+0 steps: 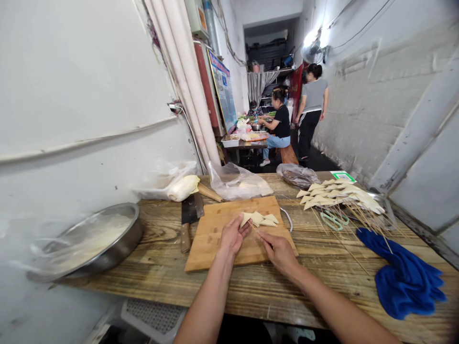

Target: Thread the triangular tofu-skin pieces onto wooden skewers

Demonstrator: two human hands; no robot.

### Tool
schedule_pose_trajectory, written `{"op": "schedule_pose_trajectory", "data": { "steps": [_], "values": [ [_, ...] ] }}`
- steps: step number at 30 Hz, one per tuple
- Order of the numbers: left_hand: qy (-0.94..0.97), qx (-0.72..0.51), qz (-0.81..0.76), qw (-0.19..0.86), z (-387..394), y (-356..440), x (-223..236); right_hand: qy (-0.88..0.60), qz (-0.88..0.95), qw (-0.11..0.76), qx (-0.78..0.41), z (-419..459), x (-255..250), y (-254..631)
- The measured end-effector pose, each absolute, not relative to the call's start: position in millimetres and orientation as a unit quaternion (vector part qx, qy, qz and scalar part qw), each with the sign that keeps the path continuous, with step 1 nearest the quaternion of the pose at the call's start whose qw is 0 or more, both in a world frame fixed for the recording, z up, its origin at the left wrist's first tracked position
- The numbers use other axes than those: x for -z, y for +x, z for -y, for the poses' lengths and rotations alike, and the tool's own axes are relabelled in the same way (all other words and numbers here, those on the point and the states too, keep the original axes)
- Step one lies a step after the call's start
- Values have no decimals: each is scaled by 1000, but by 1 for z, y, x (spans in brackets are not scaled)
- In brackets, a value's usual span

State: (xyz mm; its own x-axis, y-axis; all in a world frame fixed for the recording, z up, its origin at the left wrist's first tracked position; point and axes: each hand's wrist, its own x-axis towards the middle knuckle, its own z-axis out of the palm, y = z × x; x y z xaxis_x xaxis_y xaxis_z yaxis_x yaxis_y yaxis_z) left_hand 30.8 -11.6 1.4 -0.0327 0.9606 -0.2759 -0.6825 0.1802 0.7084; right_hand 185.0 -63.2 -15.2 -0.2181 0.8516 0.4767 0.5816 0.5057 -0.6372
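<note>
Over the wooden cutting board (211,239), my left hand (232,235) pinches a pale triangular slice (246,218) that looks like tofu. My right hand (278,252) is closed around a thin bamboo skewer (253,226), whose far end meets the slices by my left fingertips. Whether the skewer's tip has pierced the slice cannot be made out. More pale triangles (269,220) lie on the board just beyond my hands. A cleaver (190,210) rests at the board's left side, its wooden handle toward me.
Left stands a wide metal basin (122,243) with plastic over pale contents. A napa cabbage (183,188) and plastic bag (238,181) lie behind the board. Right are loaded skewers (339,193), green-handled scissors (333,220) and a blue cloth (405,282). People are farther back.
</note>
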Motion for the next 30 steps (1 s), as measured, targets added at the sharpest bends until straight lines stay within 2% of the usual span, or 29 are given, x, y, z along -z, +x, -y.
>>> {"op": "schedule_pose_trajectory", "data": {
  "steps": [21, 30],
  "values": [
    [222, -585, -375, 684, 18, 41, -1, -482, 759, 412, -147, 62, 13, 186],
    [301, -537, -370, 696, 29, 59, -3, -517, 740, 411, -128, 56, 6, 187]
  ]
}}
